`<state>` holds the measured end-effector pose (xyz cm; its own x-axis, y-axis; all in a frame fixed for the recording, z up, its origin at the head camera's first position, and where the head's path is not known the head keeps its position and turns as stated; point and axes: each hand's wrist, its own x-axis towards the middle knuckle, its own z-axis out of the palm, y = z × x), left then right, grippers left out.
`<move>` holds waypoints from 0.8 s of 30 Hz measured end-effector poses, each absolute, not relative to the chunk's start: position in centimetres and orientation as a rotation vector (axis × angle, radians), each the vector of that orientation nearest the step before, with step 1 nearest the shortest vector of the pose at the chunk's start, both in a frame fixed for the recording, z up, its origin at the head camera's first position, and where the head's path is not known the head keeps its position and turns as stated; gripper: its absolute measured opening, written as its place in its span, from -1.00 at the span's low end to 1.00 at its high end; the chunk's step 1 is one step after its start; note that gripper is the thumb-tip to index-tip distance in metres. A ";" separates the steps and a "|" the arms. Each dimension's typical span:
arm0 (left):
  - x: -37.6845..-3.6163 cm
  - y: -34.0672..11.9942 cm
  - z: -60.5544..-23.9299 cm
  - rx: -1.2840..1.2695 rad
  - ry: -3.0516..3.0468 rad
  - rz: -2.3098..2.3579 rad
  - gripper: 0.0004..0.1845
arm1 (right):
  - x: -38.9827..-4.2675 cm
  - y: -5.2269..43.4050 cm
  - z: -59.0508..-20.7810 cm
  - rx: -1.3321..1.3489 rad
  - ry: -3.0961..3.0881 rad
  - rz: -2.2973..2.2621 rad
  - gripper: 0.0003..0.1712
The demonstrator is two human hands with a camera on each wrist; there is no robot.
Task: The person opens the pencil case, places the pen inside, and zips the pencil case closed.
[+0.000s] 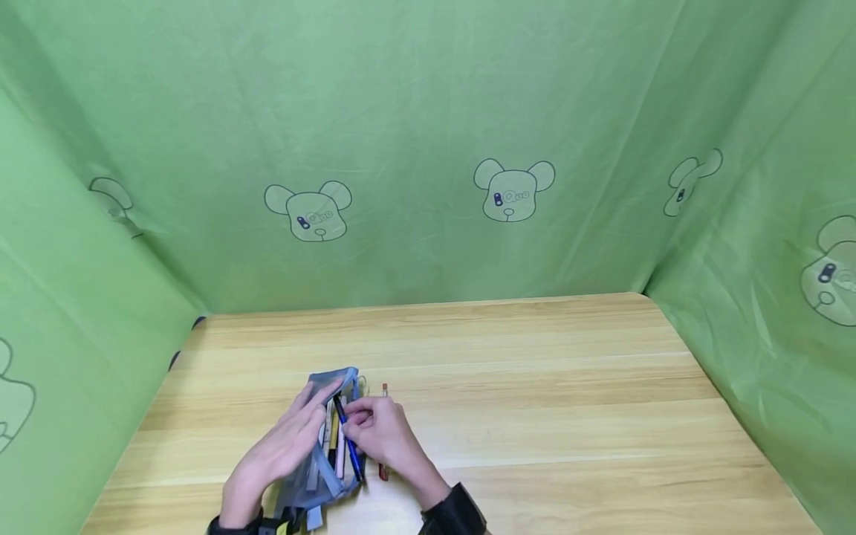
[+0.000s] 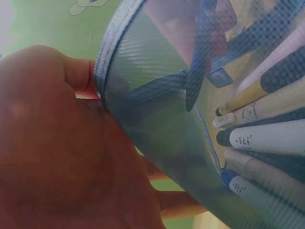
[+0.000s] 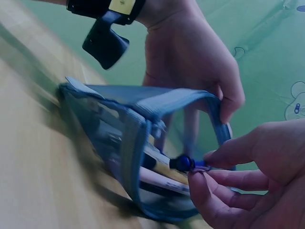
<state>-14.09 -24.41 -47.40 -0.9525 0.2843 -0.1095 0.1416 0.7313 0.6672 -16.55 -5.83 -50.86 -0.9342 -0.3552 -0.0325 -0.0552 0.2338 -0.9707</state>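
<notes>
A blue mesh pencil case (image 1: 322, 452) lies open on the wooden table (image 1: 535, 416), with several pens inside (image 2: 267, 138). My left hand (image 1: 277, 453) grips the case's upper edge (image 3: 181, 98) and holds it open. My right hand (image 1: 384, 435) pinches a dark blue pen (image 1: 348, 438) by its end (image 3: 183, 163) at the case's mouth. In the left wrist view the mesh wall (image 2: 157, 109) lies against my palm. A red pen (image 1: 384, 429) lies on the table just right of the case, partly hidden by my right hand.
Green cloth printed with bear faces (image 1: 511, 189) walls the table on three sides. Bare wood stretches to the right and toward the back.
</notes>
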 end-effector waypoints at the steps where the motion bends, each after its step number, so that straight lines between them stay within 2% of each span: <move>1: -14.1 -24.4 -47.4 0.334 2.726 1.025 -0.42 | -16.5 -6.0 -50.9 -0.370 2.234 -1.782 -0.68; 9: -14.0 -24.4 -47.5 0.335 2.727 1.034 -0.42 | -15.8 -7.3 -51.2 -0.333 2.111 -1.905 -0.57; 17: -14.1 -24.4 -47.6 0.353 2.731 1.033 -0.41 | -15.6 -7.6 -51.0 -0.259 1.946 -2.011 -0.65; 24: -14.1 -24.3 -47.6 0.365 2.736 1.028 -0.42 | -16.6 -6.3 -50.9 -0.358 2.139 -1.975 -0.76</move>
